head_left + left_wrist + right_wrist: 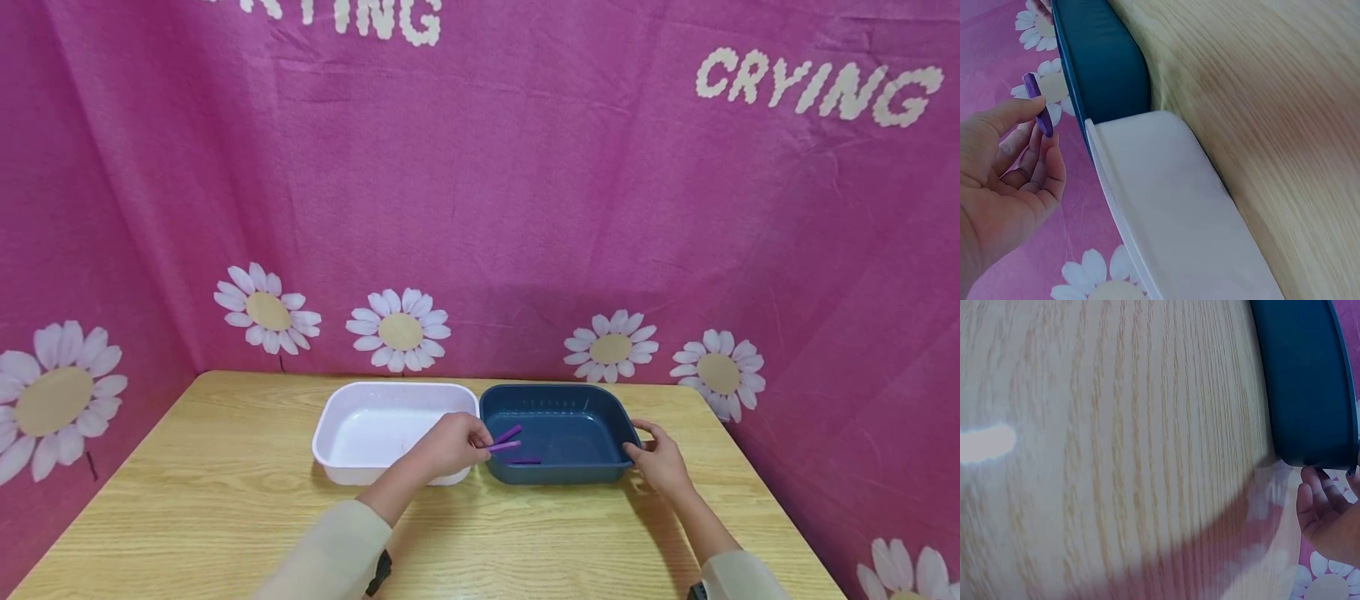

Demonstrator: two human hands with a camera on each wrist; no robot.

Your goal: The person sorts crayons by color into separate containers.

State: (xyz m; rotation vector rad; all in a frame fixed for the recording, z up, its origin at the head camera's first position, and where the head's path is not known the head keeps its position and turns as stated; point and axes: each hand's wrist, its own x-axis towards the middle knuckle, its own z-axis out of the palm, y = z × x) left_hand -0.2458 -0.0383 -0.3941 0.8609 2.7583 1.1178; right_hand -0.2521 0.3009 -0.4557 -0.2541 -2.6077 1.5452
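Note:
My left hand (452,442) pinches a short purple stick (1037,105) between thumb and fingers, over the left end of a dark blue plastic basin (562,475). Two more purple sticks lie in that basin: one slanted (508,433), one flat (525,461) near the front wall. At the basin's right end, my right hand (663,460) holds the rim, thumb over the edge and fingers against the outer wall. In the right wrist view, those fingers (1317,497) touch the end wall. A white basin (341,473) stands to the left, under my left wrist.
Both basins sit side by side, ends meeting, on a wood-grain table (225,500). A pink cloth (487,208) with daisies and lettering hangs behind the table and along both sides.

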